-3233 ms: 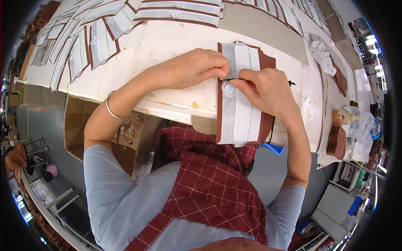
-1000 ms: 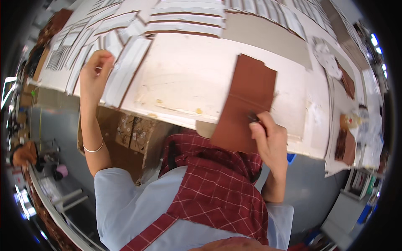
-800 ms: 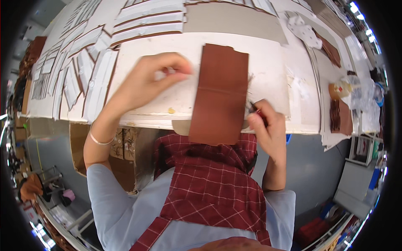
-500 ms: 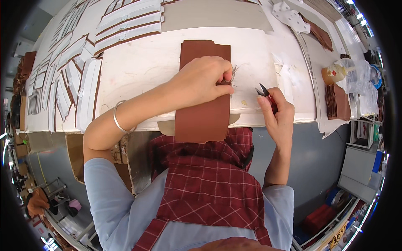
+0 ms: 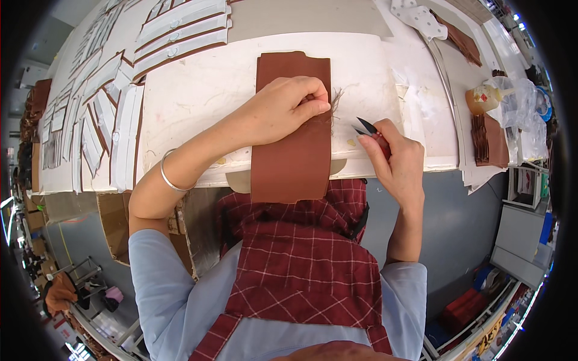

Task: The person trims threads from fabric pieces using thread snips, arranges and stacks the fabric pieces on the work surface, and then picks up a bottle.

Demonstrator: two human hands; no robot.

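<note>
Brown panel (image 5: 292,165) overhangs front edge of bench (image 5: 192,84); left grip (image 5: 327,101) pinched closed over it, contents hidden from me. Right grip (image 5: 369,137) holds snips (image 5: 368,125). I see bottle (image 5: 478,100) with amber liquid, cardboard box (image 5: 114,219) below.

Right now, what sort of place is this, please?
Probably a leather workshop: the right hand holds snips, a brown leather-like panel overhangs the table, and white, brown-edged pieces lie in rows.

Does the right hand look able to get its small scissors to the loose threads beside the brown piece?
Probably yes: the small scissors in the right hand point toward the loose threads, with only white tabletop visible between.
</note>
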